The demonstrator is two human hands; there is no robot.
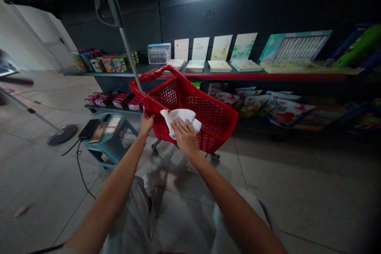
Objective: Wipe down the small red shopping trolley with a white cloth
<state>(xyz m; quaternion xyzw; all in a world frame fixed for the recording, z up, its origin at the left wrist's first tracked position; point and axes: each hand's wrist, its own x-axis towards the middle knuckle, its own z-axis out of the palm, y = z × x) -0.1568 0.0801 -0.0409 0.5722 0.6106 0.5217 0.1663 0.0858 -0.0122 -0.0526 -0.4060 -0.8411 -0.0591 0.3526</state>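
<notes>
A red plastic shopping basket on wheels (205, 111) stands on the tiled floor in front of me, its handle raised toward the back. My left hand (146, 124) grips the basket's near left rim. My right hand (185, 135) lies flat on a white cloth (178, 117) and presses it against the basket's near rim and side. My fingers are spread over the cloth.
A teal stool (111, 143) with a phone and small items sits left of the basket, a cable trailing on the floor. A pole with a round base (62, 134) stands at left. Dark shelves (268, 76) with books and packets run behind.
</notes>
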